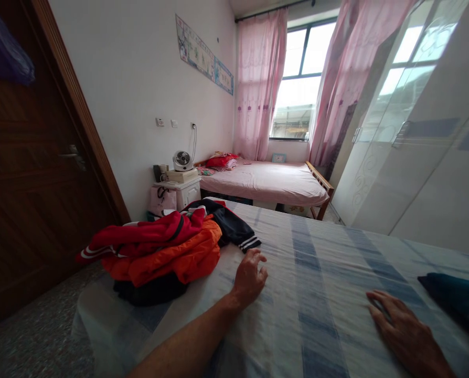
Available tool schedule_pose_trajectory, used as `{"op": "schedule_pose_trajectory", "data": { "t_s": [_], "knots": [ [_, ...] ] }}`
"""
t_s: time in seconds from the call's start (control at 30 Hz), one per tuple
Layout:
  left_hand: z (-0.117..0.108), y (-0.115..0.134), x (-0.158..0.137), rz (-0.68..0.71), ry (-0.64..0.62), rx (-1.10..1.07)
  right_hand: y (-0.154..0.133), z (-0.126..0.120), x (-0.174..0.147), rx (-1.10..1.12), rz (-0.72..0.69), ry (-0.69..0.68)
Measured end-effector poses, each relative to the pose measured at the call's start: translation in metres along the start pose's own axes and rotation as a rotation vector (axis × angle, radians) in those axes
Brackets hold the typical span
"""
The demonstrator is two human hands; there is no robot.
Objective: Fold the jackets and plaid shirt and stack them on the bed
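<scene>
My left hand [252, 277] hovers over or rests on the striped bedsheet [276, 325], its fingers bent and apart with nothing in them. Just beyond its fingertips lies the white-striped cuff of a dark navy garment [234, 226]. That garment is part of a heap with a red jacket [151, 235], an orange garment [179, 254] and a black piece [151, 290] underneath. On the right, my right hand [405, 328] is stretched out low over the sheet, empty, fingers forward. Beside it, at the right edge, is a folded dark teal garment [457, 296], partly cut off.
Past this bed stands a second bed [274, 181] with a pink sheet. A white nightstand [189, 193] carries a small fan [183, 160]. At left is a brown wooden door [33, 173]; at right, a glossy white wardrobe [411, 173]. Pink curtains [260, 89] flank the window.
</scene>
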State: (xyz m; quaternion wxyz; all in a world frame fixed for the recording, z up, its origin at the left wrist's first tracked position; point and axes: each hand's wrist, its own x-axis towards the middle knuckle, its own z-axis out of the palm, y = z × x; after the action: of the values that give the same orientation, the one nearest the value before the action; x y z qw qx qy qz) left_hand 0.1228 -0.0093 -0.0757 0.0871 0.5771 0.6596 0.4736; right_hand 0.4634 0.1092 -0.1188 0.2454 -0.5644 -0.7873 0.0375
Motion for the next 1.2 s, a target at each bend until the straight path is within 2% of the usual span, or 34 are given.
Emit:
{"op": "schedule_pose_trajectory", "data": {
  "t_s": [0.1, 0.17, 0.23, 0.3, 0.37, 0.43, 0.47, 0.57, 0.67, 0.8, 0.9, 1.0, 1.2],
  "knots": [
    [-0.009, 0.009, 0.001, 0.051, 0.031, 0.046, 0.002, 0.002, 0.000, 0.002, 0.005, 0.006],
    [-0.025, 0.019, 0.005, 0.097, 0.064, 0.083, 0.003, 0.003, 0.000, 0.002, 0.012, 0.013],
    [-0.052, 0.029, 0.011, 0.143, 0.104, 0.120, 0.002, 0.004, 0.000, 0.006, 0.019, 0.012],
    [-0.089, 0.033, 0.018, 0.180, 0.170, 0.209, 0.000, 0.004, -0.001, 0.008, 0.022, -0.001],
    [-0.132, 0.027, 0.023, 0.182, 0.281, 0.443, -0.002, 0.003, -0.001, 0.006, 0.020, -0.010],
    [-0.174, 0.013, 0.025, 0.095, 0.383, 0.770, -0.003, 0.003, 0.000, 0.003, 0.013, -0.008],
    [-0.193, 0.004, 0.024, 0.015, 0.390, 0.902, -0.003, 0.003, 0.000, 0.002, 0.005, -0.005],
    [-0.233, -0.025, 0.019, -0.211, 0.240, 1.063, -0.003, 0.005, 0.000, -0.015, 0.000, -0.007],
    [-0.247, -0.044, 0.015, -0.247, 0.137, 1.015, -0.005, 0.004, 0.000, -0.043, 0.009, -0.030],
    [-0.248, -0.050, 0.026, -0.211, 0.144, 0.875, -0.010, 0.000, -0.001, -0.096, 0.025, -0.055],
    [-0.254, -0.046, 0.043, -0.217, 0.269, 0.727, -0.010, 0.000, -0.002, -0.117, 0.004, -0.054],
    [-0.267, -0.034, 0.060, -0.181, 0.468, 0.545, -0.007, 0.004, -0.003, -0.140, -0.014, -0.047],
    [-0.291, 0.017, 0.083, -0.016, 0.783, 0.221, -0.007, 0.006, -0.004, -0.133, -0.006, -0.022]
  ]
}}
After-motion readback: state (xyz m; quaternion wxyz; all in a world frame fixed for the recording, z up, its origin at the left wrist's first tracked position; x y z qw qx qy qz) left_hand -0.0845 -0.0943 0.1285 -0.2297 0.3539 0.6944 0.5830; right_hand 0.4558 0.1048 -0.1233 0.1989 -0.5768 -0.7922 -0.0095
